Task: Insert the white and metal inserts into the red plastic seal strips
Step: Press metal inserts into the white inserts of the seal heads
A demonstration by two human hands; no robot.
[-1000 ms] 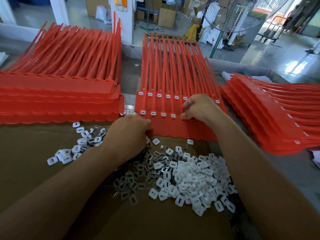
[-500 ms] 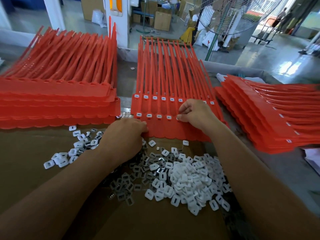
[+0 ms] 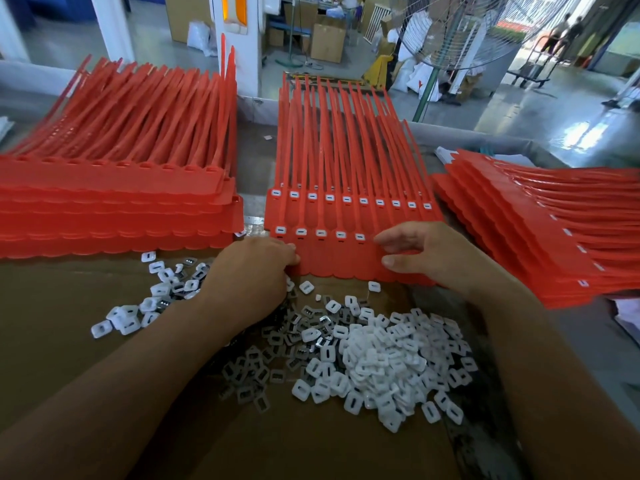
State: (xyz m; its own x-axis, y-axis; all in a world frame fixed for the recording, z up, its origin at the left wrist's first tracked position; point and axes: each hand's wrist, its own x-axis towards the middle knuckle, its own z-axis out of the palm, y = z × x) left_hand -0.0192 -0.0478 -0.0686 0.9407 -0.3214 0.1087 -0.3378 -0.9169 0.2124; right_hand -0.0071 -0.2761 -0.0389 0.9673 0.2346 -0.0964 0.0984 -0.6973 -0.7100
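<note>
On the middle seal strips (image 3: 346,261), the back row is filled; five front sockets are fitted, the rest left. The left hand (image 3: 252,275) is curled, its grip untellable; the right hand (image 3: 429,251) is rested open there. Loose inserts (image 3: 381,355) are heaped just in front.

Factory assembly floor: bulk stacks of red seal strips (image 3: 114,202) on the bench, cardboard cartons (image 3: 327,39), industrial pedestal fan (image 3: 460,36), polished concrete floor (image 3: 554,109).
</note>
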